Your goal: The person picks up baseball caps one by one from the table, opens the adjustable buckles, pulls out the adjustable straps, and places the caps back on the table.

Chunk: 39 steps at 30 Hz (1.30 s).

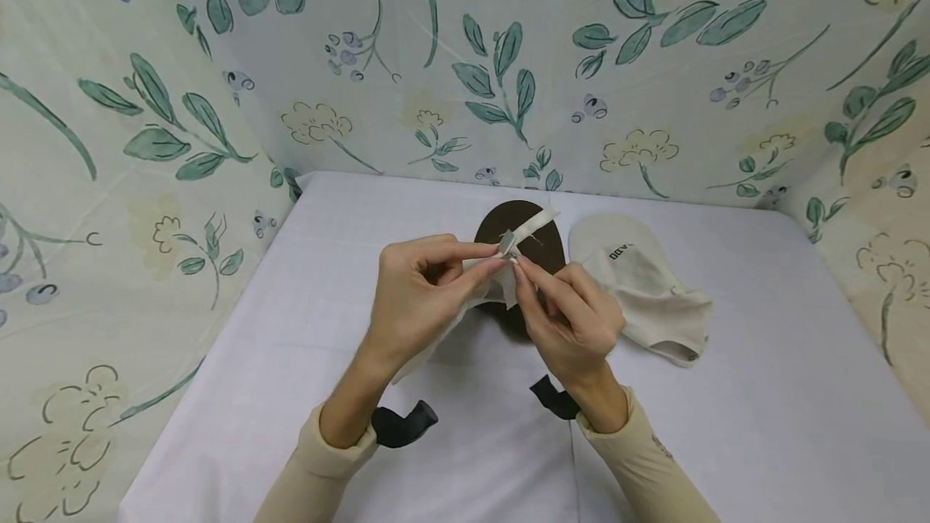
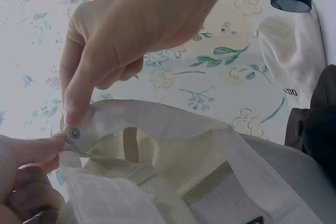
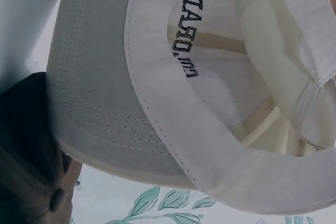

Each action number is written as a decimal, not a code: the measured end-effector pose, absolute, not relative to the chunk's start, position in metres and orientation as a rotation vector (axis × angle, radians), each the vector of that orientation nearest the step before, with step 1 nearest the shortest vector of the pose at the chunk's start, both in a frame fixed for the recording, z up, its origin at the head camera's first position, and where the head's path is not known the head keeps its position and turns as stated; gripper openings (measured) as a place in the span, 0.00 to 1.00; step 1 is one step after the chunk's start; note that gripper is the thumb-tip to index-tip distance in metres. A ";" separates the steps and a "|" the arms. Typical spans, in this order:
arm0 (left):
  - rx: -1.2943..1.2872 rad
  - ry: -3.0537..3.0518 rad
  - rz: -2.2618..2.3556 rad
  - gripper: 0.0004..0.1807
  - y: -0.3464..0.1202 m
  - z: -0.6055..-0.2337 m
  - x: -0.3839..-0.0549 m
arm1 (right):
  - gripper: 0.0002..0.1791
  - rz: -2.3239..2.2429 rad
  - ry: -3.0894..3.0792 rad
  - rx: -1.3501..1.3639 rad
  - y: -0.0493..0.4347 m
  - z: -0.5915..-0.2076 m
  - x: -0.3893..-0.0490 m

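Note:
My left hand pinches a metal buckle on the back strap of a cream baseball cap between thumb and index finger. The right hand pinches the strap right beside it, fingertips close together. A loose end of the strap sticks out past the fingers. Beyond the hands the held cap is turned so its inside shows, with a pale sweatband, a grey brim underside and dark lettering. From the left wrist, a small round metal piece shows on the band at the right fingertips.
A dark brown cap lies behind the hands, partly covered by them. To its right rests another cream cap with dark lettering. Both are on a white-covered table, with a floral cloth hanging behind and at the sides.

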<state>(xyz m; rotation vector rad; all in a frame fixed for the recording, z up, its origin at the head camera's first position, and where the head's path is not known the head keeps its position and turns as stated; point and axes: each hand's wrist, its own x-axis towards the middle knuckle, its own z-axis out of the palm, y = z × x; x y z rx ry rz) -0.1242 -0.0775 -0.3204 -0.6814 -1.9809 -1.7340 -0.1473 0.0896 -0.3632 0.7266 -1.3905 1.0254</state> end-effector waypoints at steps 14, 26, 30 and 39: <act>-0.815 -1.859 -1.436 0.06 -0.076 -0.326 -0.131 | 0.08 1.057 -1.390 0.707 0.091 -0.364 -0.147; -0.847 -1.893 -1.310 0.06 -0.075 -0.327 -0.129 | 0.03 1.079 -1.396 0.650 0.092 -0.365 -0.147; -0.873 -1.912 -1.305 0.07 -0.077 -0.327 -0.128 | 0.06 1.088 -1.389 0.643 0.093 -0.364 -0.149; -0.933 -1.965 -1.250 0.08 -0.084 -0.322 -0.128 | 0.03 1.117 -1.377 0.614 0.095 -0.362 -0.151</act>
